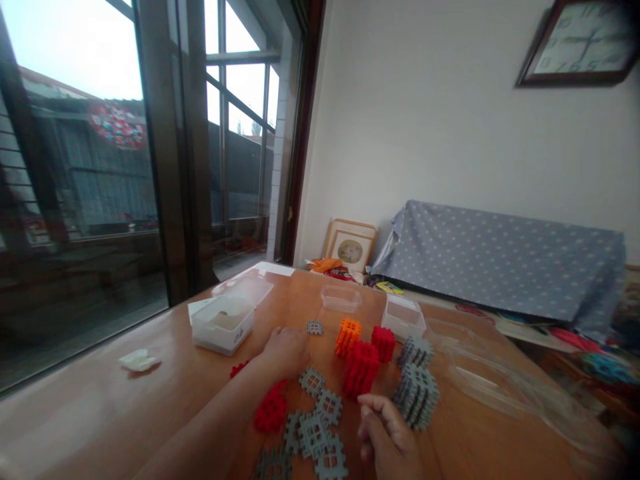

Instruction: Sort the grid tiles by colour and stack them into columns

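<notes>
My left hand (285, 351) rests on the wooden table (125, 413), fingers curled down, beside a flat grey waffle piece (315, 327) and a red piece (239, 368) by the wrist. My right hand (387, 433) is low in the view with fingers curled in; what they hold, if anything, is hidden. It sits next to a grey cube (416, 395) and a red cube (361, 368). An orange cube (348, 336), a smaller red cube (383, 343) and another grey cube (415, 351) stand behind. Several flat grey pieces (314, 432) and a red block (271, 408) lie between my arms.
A white lidded box (223, 323) stands at the left, a clear tray (341, 298) and a white box (403, 315) behind the cubes. A crumpled white scrap (139, 361) lies far left. Clear plastic sheeting (500, 380) covers the right side. A window is at the left.
</notes>
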Demonstrator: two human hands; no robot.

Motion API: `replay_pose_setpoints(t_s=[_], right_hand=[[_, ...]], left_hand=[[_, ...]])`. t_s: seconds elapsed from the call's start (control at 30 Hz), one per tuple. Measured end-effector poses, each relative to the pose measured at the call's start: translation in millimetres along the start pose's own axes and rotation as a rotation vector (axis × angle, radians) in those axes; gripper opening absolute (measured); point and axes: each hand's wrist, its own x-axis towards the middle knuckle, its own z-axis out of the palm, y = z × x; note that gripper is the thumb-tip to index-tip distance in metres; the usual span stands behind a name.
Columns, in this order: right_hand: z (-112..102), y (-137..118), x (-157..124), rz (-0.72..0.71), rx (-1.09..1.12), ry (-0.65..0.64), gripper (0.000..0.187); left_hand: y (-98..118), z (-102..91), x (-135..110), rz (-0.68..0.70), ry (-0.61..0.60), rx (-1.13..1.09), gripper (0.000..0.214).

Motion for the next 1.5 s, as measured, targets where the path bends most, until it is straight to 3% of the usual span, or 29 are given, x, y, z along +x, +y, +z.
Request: replay_pose_setpoints(t_s=[0.13, 0.27, 0.67, 0.87, 1.03, 1.2, 1.33, 1.4, 1.5], right_hand=[[-1.0, 7.8, 5.1, 0.015, 0.016, -0.004, 0.055], [-4.6, 9.8, 7.8, -0.016, 0.034, -0.017, 0.052], [3.1, -8.6, -8.7, -0.096, 0.029, -0.004, 0.04], [2.1, -7.0, -7.9, -0.106, 0.039, 0.008, 0.036], [-0.7, -5.0, -5.4, -0.121, 0.041, 0.001, 0.034], [0.2, -8.6, -8.4, -0.114, 0.018, -0.012, 0.034], [1.4, -0.7, -8.7, -0.184, -0.05, -0.027, 0.035], [0.8, 3.4, -8.1, -0.306, -0.119, 0.003, 0.033], [-1.0, 2.3, -8.4, -0.493, -0.199, 0.093, 0.034]], left_hand=[[4.6, 13.2, 33.1, -0.019, 0.045, 0.07, 0.036], [5.8, 25.8, 46.6, -0.006, 0.062, 0.106, 0.037], [22.0, 25.2, 13.6, 0.028, 0.128, 0.16, 0.033], [30.2, 27.2, 14.1, -0.019, 0.147, 0.093, 0.024], [23.1, 22.1, 17.0, -0.092, 0.208, -0.037, 0.027], [13.6, 4.5, 9.9, -0.155, 0.293, -0.291, 0.04], [31.1, -9.9, -10.2, -0.1, 0.341, -0.618, 0.043], [48.0, -16.6, -24.7, -0.089, 0.269, -1.169, 0.036], [75.7, -25.3, -47.4, -0.099, 0.152, -1.531, 0.03]])
